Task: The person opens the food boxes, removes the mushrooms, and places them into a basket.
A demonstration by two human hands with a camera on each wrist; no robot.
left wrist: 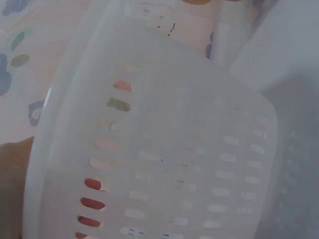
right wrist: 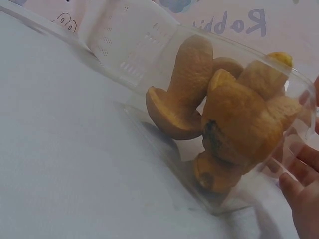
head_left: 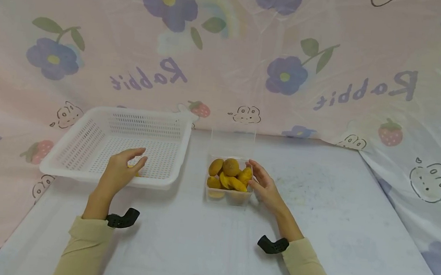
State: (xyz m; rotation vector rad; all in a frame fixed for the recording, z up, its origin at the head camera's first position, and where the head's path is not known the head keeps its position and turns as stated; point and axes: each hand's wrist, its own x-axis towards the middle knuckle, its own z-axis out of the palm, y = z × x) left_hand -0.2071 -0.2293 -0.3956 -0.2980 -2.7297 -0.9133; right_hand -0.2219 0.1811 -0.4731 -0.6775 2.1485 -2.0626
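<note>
A clear plastic box (head_left: pixel 228 192) stands on the table, filled with several yellow-orange, fruit-like pieces (head_left: pixel 231 167), some round and some long or curved. My right hand (head_left: pixel 265 188) rests its fingers and thumb along the box's right side; the right wrist view shows the fingers (right wrist: pixel 306 162) against the clear wall. To the left, my left hand (head_left: pixel 117 169) is over the near edge of a white perforated basket (head_left: pixel 182 151), thumb and forefinger apart. A bit of yellow (head_left: pixel 137 174) shows beside the thumb, mostly hidden by the hand. In the left wrist view the basket's wall (left wrist: pixel 164 124) covers most of that hand.
Behind the box its clear lid (head_left: pixel 232 144) stands raised. A white cloth (head_left: pixel 193 250) covers the table. At the back hangs a pink printed curtain (head_left: pixel 227 67) with flowers and rabbits. Black wrist cameras (head_left: pixel 122 219) sit on both forearms.
</note>
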